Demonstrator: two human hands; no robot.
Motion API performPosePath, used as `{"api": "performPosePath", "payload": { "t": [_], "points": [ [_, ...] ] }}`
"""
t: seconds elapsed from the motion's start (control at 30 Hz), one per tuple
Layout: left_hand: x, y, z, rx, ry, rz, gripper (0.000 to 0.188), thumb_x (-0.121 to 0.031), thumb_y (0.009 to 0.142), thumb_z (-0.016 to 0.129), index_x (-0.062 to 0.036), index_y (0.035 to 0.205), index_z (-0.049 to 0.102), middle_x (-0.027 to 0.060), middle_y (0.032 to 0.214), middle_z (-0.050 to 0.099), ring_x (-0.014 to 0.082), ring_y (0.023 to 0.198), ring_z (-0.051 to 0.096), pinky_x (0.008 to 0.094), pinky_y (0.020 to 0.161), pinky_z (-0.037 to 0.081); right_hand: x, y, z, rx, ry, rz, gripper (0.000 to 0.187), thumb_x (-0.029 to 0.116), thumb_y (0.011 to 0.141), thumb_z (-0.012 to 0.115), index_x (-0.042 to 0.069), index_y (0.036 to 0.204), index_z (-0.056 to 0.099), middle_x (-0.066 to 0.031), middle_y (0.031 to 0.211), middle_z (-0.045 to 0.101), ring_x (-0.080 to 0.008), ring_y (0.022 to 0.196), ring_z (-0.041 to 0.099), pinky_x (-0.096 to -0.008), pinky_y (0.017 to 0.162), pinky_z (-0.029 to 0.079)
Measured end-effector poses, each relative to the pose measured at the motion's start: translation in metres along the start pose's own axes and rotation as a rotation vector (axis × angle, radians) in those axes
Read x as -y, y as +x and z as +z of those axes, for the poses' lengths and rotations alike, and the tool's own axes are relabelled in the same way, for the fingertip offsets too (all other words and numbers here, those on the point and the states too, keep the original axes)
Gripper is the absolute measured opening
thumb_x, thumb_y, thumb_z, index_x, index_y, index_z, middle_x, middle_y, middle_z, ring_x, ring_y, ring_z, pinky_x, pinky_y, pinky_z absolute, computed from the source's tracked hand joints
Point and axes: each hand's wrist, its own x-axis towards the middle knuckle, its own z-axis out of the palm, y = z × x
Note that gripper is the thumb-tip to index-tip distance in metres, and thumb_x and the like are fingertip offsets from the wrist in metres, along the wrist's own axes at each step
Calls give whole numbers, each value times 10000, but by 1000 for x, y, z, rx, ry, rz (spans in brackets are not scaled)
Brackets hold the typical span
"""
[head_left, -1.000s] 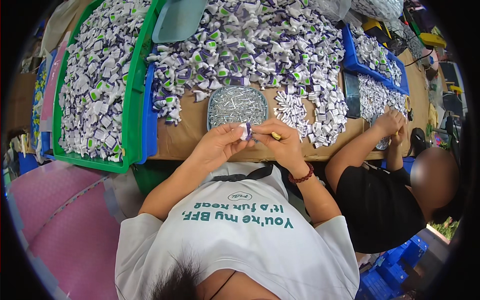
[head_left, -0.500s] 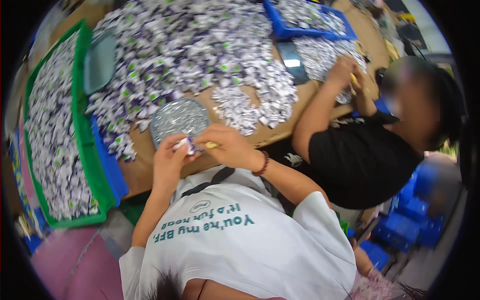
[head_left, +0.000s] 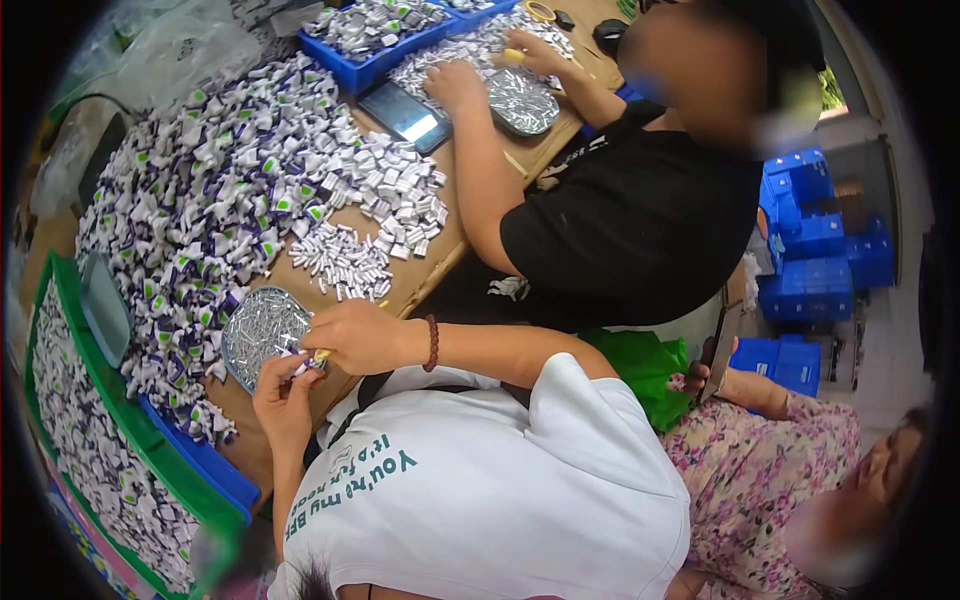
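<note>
My left hand (head_left: 285,398) is closed in a pinch on a small white-and-purple wrapped piece (head_left: 306,366). Fingers of my right hand (head_left: 362,336) are pressed together against the same piece, with a small yellow thing (head_left: 321,356) at their tips; whether it is worn or held I cannot tell. Just beyond both hands sits a shallow grey tray (head_left: 226,352) filled with thin silver pieces (head_left: 265,330). Small white pieces (head_left: 345,262) lie loose beyond my right hand. A broad heap of white, purple and green wrapped pieces (head_left: 200,210) covers the table.
At left stands a green crate (head_left: 150,470) of wrapped pieces, with a blue bin (head_left: 200,455) beside it. A co-worker in black (head_left: 620,230) works at right near a phone (head_left: 405,115) and another silver-filled tray (head_left: 522,100). A person in a floral top (head_left: 760,480) is behind.
The view has turned toward the right, so the tray and my hands appear farther left. Both hands stay together at the small piece. The co-worker's hands have moved apart.
</note>
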Motion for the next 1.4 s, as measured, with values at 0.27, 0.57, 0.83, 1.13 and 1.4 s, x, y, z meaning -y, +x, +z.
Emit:
{"api": "performPosePath", "payload": {
  "t": [0.27,0.57,0.83,1.13,1.4],
  "points": [
    [10,1,-2,1,-163,-91,134,-26,872,589,26,994,574,103,862,626,141,733,630,240,641,529,5,-7,-1,-24,-24,-27,69,68,672,591,59,738,610,-81,696,579,-284,663,599,-384,558,477],
    [4,6,-5,-70,-624,-460,155,-41,885,573,-5,1033,548,107,906,618,159,783,631,231,655,548,5,-6,9,-42,-153,-39,100,54,666,580,74,764,593,-76,725,557,-252,688,592,-368,561,473],
    [3,-2,-3,-63,-700,-498,229,-12,890,548,-13,1114,500,105,971,603,177,840,643,245,722,555,-40,-26,-21,-79,-157,275,167,37,761,569,62,914,632,-119,823,609,-315,745,605,-385,632,491],
    [8,-10,-6,-47,-642,-519,250,9,881,542,-26,1122,485,117,1032,592,217,899,645,273,768,567,-109,-21,-65,109,-630,510,181,83,770,587,84,939,650,-163,850,582,-361,753,598,-447,662,476],
    [8,-11,-9,-85,-659,-498,245,-7,875,569,-16,1108,496,100,1014,598,191,882,640,291,790,554,-120,-8,-63,177,-620,472,171,89,755,611,90,919,656,-156,861,587,-359,773,597,-435,679,478]
  ]
}}
